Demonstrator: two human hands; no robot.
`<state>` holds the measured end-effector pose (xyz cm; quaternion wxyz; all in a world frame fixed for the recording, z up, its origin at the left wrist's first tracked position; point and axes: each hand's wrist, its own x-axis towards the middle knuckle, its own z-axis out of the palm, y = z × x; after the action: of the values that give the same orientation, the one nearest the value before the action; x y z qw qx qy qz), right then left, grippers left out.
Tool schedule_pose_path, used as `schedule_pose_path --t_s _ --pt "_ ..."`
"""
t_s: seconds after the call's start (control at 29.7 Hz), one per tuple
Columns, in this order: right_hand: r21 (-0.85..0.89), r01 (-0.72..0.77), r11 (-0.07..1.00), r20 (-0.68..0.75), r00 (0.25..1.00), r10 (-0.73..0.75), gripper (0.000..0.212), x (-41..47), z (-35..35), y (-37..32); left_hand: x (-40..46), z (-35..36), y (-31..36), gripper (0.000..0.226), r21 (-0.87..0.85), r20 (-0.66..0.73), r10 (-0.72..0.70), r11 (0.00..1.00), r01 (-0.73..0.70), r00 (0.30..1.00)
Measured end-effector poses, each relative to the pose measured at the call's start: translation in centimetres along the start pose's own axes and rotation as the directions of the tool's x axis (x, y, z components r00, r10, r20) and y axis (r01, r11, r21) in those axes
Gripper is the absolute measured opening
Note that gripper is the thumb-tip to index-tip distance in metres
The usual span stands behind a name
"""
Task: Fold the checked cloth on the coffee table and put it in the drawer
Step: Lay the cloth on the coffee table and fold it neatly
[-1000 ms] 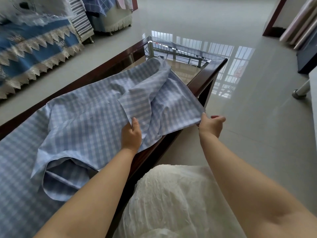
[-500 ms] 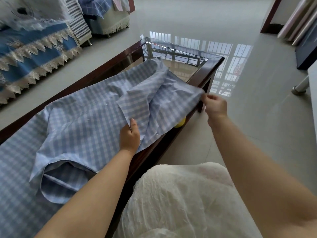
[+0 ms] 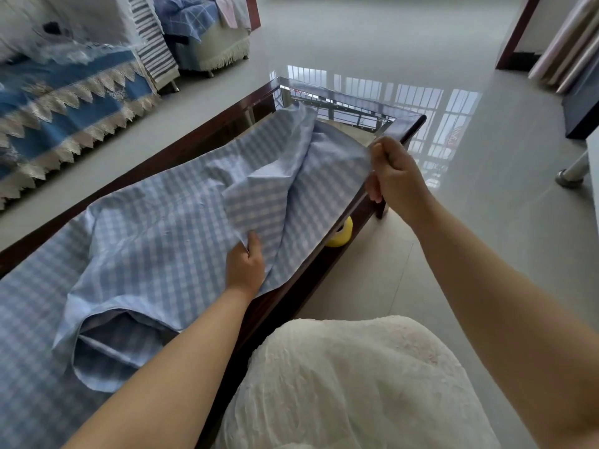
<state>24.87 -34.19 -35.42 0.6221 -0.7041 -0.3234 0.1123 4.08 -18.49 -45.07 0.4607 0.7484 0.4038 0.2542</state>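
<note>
A light blue and white checked cloth [image 3: 155,234] lies rumpled over the long dark-wood coffee table [image 3: 207,124] with a glass top. My left hand [image 3: 244,265] pinches a fold of the cloth near the table's front edge, thumb on top. My right hand [image 3: 393,173] grips the cloth's right corner, lifted just above the table's right end. Between the two hands the cloth is raised in loose folds. On the near left a doubled-over flap of the cloth [image 3: 107,345] lies on the table. No drawer is visible.
A yellow tape roll [image 3: 340,234] sits on the shelf under the table's right end. A sofa with a blue lace-trimmed cover [image 3: 64,102] stands at the left, a fringed seat [image 3: 214,43] behind it. Glossy tiled floor [image 3: 486,238] spreads to the right. My white skirt [image 3: 350,384] fills the bottom.
My right hand has risen from below the table's front edge to its right end, carrying the cloth's corner up and away. The tape roll came into view. My left hand has stayed in place.
</note>
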Motion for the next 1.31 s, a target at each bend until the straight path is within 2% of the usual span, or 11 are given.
schedule_pose_path --t_s 0.13,0.24,0.34,0.5,0.61,0.74,0.84,0.94,1.04,1.18,1.31 --pt "-0.324 -0.03 0.946 -0.007 1.0 0.029 0.027 1.0 -1.8 2.3 0.1 -0.1 0.1 0.057 0.041 0.005 0.04 0.998 -0.04 0.999" --pt "-0.161 -0.392 0.906 -0.037 0.919 0.392 0.055 -0.3 -3.8 5.3 -0.1 0.0 0.3 0.055 0.064 -0.001 0.063 0.996 -0.063 0.998" --pt "-0.143 -0.589 0.796 0.062 0.797 0.601 0.043 -1.9 -4.0 7.6 0.0 0.0 0.3 0.055 0.058 0.001 0.052 0.997 -0.052 0.999" --pt "0.061 -0.579 0.813 0.15 0.81 0.566 0.032 -1.7 -4.4 7.5 -0.1 -0.1 -0.1 0.055 0.022 -0.015 0.049 0.999 -0.048 0.999" --pt "-0.194 -0.573 0.796 -0.02 0.814 0.581 0.032 -2.0 -4.3 8.6 -0.2 -0.1 -0.2 0.052 0.023 -0.038 0.075 0.997 -0.074 0.996" --pt "-0.026 -0.593 0.805 -0.094 0.803 0.589 0.036 -2.5 -3.2 9.2 -0.5 -0.1 0.7 0.04 0.148 0.082 0.173 0.972 -0.184 0.981" --pt "0.039 -0.449 0.893 -0.212 0.869 0.447 0.031 -2.3 -3.6 8.1 -0.6 0.7 2.3 0.035 0.293 0.193 0.391 0.852 -0.434 0.9" --pt "0.381 -0.445 0.811 -0.331 0.753 0.569 0.018 -3.2 -2.9 9.0 -0.9 3.4 3.7 0.025 0.543 0.382 0.57 0.499 -0.676 0.727" --pt "0.536 -0.509 0.673 -0.243 0.671 0.701 0.072 -5.7 -0.3 10.7 -2.3 5.9 3.5 0.045 0.634 0.603 0.296 0.387 -0.67 0.741" --pt "0.503 -0.458 0.733 -0.25 0.735 0.63 0.034 -7.9 3.3 9.6 -1.9 6.0 3.6 0.063 0.642 0.644 0.22 0.365 -0.674 0.732" --pt "0.691 -0.421 0.588 -0.156 0.707 0.69 0.049 -8.7 5.4 8.8 -2.1 7.1 4.5 0.069 0.597 0.709 0.087 0.454 -0.661 0.7"
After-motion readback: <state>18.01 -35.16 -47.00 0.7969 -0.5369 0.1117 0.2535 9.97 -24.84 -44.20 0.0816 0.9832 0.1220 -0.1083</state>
